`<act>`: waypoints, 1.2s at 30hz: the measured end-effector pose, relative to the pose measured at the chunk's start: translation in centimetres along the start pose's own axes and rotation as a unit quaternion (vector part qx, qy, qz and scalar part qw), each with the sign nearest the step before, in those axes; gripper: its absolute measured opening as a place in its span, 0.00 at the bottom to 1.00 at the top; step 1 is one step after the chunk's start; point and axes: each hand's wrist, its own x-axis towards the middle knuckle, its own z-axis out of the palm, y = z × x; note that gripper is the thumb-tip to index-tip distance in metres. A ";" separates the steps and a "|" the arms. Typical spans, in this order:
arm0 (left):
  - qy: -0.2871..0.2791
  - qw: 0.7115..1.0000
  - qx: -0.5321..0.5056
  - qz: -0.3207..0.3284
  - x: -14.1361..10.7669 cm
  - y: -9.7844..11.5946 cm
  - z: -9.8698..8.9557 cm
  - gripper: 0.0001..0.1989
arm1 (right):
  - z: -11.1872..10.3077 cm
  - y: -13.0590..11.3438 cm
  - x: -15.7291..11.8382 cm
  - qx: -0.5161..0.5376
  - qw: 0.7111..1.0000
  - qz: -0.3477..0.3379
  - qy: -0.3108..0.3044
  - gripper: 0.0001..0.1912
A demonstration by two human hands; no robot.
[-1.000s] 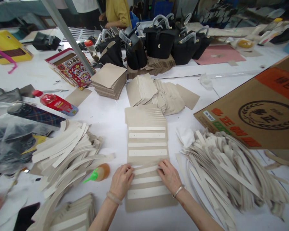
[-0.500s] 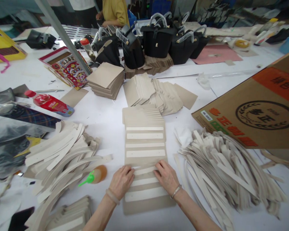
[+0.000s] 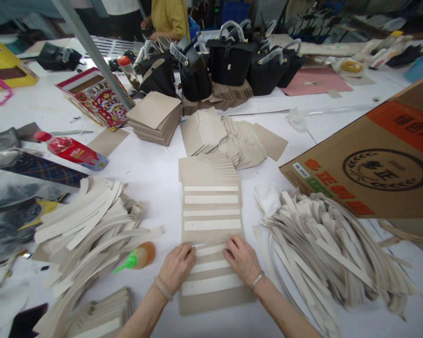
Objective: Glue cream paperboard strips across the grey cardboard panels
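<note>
A column of overlapping beige panels [image 3: 215, 304] lies in front of me, with pale strips laid across them. My left hand [image 3: 178, 266] is closed, its fingertips pressed at the left end of a pale strip [image 3: 210, 249] on the nearest panels. The right end of that strip is under the bunched fingers of my right hand [image 3: 244, 261], also closed. Two lower strips on the same panels show between and below my hands. Further up the column, several strips [image 3: 212, 225] lie flat. The undersides of my fingertips are hidden.
Loose strips are heaped at left [image 3: 91, 220] and right [image 3: 324, 239]. A green-tipped glue bottle [image 3: 143, 256] lies beside my left hand. Beyond are panel stacks [image 3: 155, 112], black handbags [image 3: 231, 61], a red bottle [image 3: 70, 149] and a carton [image 3: 384, 164]. A person in yellow [image 3: 169, 19] is behind.
Both hands stay almost in the same place on the strip. The whole view has shifted very slightly; nothing has been taken hold of or let go.
</note>
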 end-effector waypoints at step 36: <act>-0.043 0.994 -0.074 -0.064 -0.6 4.2 0.0 0.16 | -1.6 -1.7 1.2 0.046 0.988 0.136 -0.056 0.09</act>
